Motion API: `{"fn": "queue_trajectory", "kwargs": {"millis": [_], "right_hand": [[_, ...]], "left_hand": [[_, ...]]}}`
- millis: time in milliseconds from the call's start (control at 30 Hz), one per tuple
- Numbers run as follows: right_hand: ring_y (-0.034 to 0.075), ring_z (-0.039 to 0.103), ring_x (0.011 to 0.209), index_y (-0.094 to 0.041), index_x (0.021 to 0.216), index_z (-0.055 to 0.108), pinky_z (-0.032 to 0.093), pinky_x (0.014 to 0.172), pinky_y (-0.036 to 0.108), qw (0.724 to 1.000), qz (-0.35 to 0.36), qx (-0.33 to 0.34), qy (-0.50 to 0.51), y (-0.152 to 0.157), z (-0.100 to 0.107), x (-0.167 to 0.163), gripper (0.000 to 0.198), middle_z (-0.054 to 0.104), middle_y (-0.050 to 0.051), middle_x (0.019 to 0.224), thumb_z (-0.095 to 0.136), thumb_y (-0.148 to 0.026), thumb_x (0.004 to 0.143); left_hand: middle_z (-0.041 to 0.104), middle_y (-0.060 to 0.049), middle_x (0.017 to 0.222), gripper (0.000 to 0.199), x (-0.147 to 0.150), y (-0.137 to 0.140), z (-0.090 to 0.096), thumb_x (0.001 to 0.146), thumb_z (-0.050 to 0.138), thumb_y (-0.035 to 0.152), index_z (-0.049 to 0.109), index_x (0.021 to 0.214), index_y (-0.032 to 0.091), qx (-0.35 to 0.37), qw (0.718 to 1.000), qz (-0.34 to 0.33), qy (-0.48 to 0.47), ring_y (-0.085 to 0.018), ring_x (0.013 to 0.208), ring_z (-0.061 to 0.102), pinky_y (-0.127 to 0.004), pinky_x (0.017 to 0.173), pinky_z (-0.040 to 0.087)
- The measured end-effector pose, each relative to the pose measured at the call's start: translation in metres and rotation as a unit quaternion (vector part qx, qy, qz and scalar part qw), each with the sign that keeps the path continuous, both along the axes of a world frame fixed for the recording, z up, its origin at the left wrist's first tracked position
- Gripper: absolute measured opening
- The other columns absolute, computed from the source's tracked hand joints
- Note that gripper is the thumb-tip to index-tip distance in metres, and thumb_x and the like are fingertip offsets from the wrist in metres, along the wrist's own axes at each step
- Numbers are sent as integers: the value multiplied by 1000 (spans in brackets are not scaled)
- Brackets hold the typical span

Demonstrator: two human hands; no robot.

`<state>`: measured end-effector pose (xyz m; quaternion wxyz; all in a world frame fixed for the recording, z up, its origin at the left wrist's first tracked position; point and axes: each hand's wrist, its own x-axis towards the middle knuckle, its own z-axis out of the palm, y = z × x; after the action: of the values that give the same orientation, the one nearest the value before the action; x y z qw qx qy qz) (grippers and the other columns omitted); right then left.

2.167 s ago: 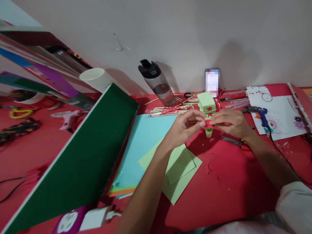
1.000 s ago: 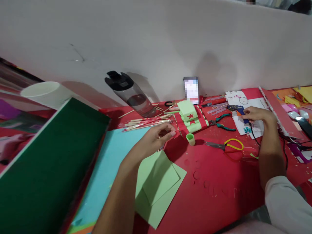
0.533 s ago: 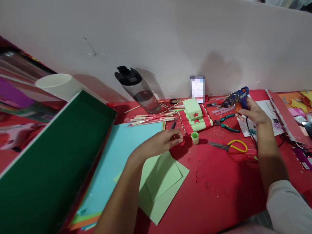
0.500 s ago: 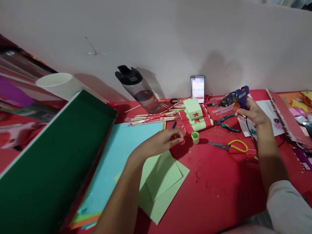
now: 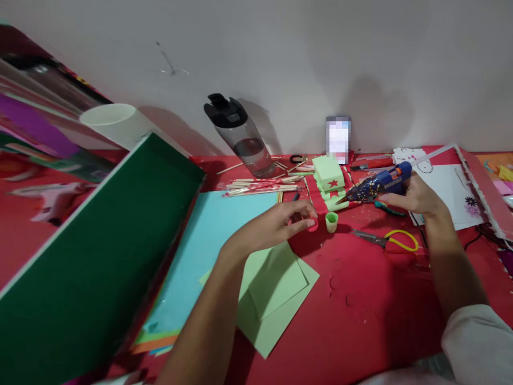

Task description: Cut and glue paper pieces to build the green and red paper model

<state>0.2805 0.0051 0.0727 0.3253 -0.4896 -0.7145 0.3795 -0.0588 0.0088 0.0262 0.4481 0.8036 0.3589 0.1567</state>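
My right hand (image 5: 420, 195) grips a blue glue gun (image 5: 380, 182) with a clear glue stick out of its back. Its nozzle points left, in front of the green paper model (image 5: 329, 174) with red stars. My left hand (image 5: 290, 216) is closed in a pinch above the table, with a small red piece (image 5: 312, 224) at its fingertips; its exact shape is hard to make out. Just right of these fingers stands a small pale green cup (image 5: 331, 222), apart from both hands. Scissors with yellow handles (image 5: 387, 240) lie below the glue gun.
Light green sheets (image 5: 276, 299) and blue paper (image 5: 224, 224) lie by my left arm. A dark green box (image 5: 96, 256) rises at left. Behind are a water bottle (image 5: 244, 136), thin sticks (image 5: 260, 187) and a phone (image 5: 339, 140). Teal-handled pliers (image 5: 390, 209) are partly hidden.
My right hand has turned the glue gun and lowered its nozzle to the left, in front of the green model. My left hand stays pinched near the cup. The view has shifted slightly.
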Motion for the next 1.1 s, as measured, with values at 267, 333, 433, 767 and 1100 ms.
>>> {"fn": "queue_trajectory", "kwargs": {"millis": [267, 333, 433, 767, 1100], "right_hand": [[26, 67, 84, -23, 93, 73, 58, 80, 43, 992, -63, 19, 104, 5, -19, -13, 41, 73, 5, 87, 92, -54, 73], [20, 60, 71, -24, 93, 70, 54, 69, 37, 979, -69, -18, 188, 8, -30, -20, 39, 68, 2, 83, 91, -53, 76], [15, 50, 59, -24, 90, 68, 45, 56, 32, 963, -46, -99, 246, 10, -41, -32, 40, 62, -1, 75, 93, -49, 72], [15, 50, 59, -22, 100, 77, 42, 53, 30, 979, -8, -154, 134, 2, -50, -53, 36, 58, -2, 66, 84, -53, 83], [13, 46, 57, -21, 100, 76, 38, 53, 29, 971, -15, -158, 177, 3, -49, -57, 36, 60, -2, 69, 84, -50, 81]], "left_hand": [[78, -4, 97, 25, 6, -8, 7, 105, 51, 30, 74, 113, 22, 96, 994, -40, -18, -16, 80, 69, -25, 68, 48], [78, -5, 97, 29, 7, -9, 6, 104, 48, 23, 74, 116, 22, 134, 990, -52, -13, -16, 80, 69, -25, 68, 47], [77, -5, 95, 35, 8, -9, 6, 100, 46, 15, 75, 117, 22, 175, 983, -57, -8, -15, 77, 68, -25, 67, 46], [80, -3, 92, 28, -4, -4, 3, 87, 53, 15, 75, 101, 23, 100, 989, -38, 106, -17, 70, 67, -25, 61, 46], [78, -5, 92, 22, 5, -11, 5, 96, 51, 17, 73, 95, 24, 170, 968, -65, 171, -18, 73, 67, -27, 61, 39]]}}
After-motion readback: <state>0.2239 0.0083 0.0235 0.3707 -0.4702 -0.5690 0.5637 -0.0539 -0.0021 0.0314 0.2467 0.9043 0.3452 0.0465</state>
